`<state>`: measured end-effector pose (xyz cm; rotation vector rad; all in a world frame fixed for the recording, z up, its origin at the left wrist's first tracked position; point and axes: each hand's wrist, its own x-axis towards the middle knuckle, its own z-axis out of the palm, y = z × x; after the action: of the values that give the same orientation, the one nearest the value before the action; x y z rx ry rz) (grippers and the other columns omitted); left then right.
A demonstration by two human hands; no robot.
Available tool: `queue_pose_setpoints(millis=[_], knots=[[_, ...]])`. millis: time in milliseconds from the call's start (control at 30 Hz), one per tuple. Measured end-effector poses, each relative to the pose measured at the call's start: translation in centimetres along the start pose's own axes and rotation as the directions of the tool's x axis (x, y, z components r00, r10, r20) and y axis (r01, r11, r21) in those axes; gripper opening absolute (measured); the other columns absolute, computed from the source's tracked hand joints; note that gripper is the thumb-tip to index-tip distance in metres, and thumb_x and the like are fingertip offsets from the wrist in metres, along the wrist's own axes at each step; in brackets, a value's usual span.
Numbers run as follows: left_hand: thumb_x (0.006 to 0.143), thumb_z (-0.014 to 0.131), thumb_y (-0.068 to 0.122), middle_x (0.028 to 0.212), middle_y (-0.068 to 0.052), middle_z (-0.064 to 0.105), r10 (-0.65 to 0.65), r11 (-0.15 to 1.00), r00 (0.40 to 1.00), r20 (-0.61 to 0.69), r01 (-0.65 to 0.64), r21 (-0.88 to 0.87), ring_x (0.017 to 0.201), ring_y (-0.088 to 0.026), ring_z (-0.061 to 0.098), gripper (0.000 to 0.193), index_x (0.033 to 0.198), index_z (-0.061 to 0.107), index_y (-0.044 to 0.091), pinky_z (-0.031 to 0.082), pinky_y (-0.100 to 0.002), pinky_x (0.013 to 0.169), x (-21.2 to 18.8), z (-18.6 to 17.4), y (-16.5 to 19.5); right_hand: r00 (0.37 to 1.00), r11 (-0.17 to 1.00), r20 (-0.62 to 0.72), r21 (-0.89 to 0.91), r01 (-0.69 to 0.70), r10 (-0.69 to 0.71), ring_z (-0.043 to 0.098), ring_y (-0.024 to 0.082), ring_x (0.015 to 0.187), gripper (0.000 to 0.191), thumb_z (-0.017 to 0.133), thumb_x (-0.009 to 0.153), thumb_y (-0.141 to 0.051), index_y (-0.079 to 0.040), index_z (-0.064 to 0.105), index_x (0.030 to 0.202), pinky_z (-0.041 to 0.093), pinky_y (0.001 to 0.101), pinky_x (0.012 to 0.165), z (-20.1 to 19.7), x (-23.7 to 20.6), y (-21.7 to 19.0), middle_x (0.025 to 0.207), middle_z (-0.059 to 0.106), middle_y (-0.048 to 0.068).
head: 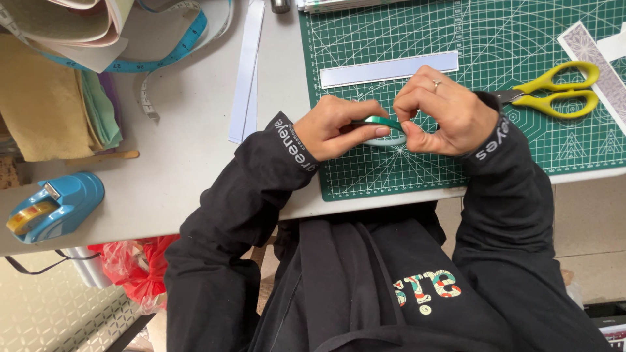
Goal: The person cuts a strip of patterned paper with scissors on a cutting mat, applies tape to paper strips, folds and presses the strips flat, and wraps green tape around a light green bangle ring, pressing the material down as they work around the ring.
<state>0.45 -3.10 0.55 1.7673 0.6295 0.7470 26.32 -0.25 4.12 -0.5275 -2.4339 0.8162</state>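
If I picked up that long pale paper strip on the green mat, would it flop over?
Probably. The paper strip looks thin and lies flat on the cutting mat, so it would likely droop and feel very light. Its flat shape suggests it wouldn't roll, though a push might slide it.

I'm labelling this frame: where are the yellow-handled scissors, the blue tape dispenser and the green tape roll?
yellow-handled scissors [554, 94], head view, on the handles.
blue tape dispenser [62, 203], head view, on its body.
green tape roll [381, 122], head view, on its top edge between both hands.

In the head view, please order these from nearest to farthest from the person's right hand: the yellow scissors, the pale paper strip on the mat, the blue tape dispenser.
From the right hand:
1. Pale paper strip, just above the hand on the green mat.
2. Yellow scissors, on the mat at the image's right.
3. Blue tape dispenser, on the table at the far left.
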Motion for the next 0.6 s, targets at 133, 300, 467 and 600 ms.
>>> queue_pose_setpoints(millis=[133,300,467,600], knots=[[0.119,0.055,0.019,0.110,-0.008,0.073,0.194,0.977,0.978,-0.083,-0.200,-0.071,0.089,-0.013,0.075,0.022,0.138,0.053,0.008,0.060,-0.032,0.086,-0.4,-0.4,-0.1,0.989,0.986,-0.143,0.165,-0.003,0.027,0.058,0.020,0.087,0.015,0.065,0.095,-0.012,-0.001,0.058,0.101,0.051,0.0321,0.081,0.4,-0.9,0.8,0.092,0.059,0.008],[0.107,0.058,0.020,0.076,-0.012,0.060,-0.261,0.961,0.964,-0.057,0.254,-0.111,0.062,-0.018,0.055,0.031,0.135,0.061,0.008,0.044,-0.032,0.060,-0.5,-1.5,0.2,0.885,0.900,-0.388,0.429,-0.075,0.259,0.061,0.013,0.092,0.011,0.062,0.103,-0.014,-0.004,0.062,0.106,0.051,0.0275,0.083,0.1,-1.5,1.0,0.104,0.062,0.007],[0.116,0.060,0.021,0.105,-0.009,0.073,0.088,0.995,0.993,-0.078,-0.091,-0.038,0.090,-0.016,0.073,0.023,0.133,0.059,0.006,0.057,-0.031,0.082,-0.5,-1.5,0.4,0.973,0.997,-0.225,0.072,-0.032,0.048,0.066,0.022,0.096,0.021,0.075,0.098,-0.008,0.002,0.072,0.116,0.054,0.0292,0.079,-0.3,-0.3,0.6,0.110,0.069,0.015],[0.110,0.062,0.019,0.098,-0.009,0.074,0.043,0.999,0.998,-0.055,-0.044,-0.019,0.084,-0.015,0.073,0.022,0.127,0.061,0.004,0.055,-0.029,0.074,-0.4,-1.6,0.6,0.988,1.000,-0.152,-0.003,0.028,-0.028,0.068,0.023,0.097,0.022,0.083,0.091,-0.007,-0.003,0.076,0.111,0.053,0.0328,0.083,-0.4,0.5,0.2,0.104,0.071,0.009]])
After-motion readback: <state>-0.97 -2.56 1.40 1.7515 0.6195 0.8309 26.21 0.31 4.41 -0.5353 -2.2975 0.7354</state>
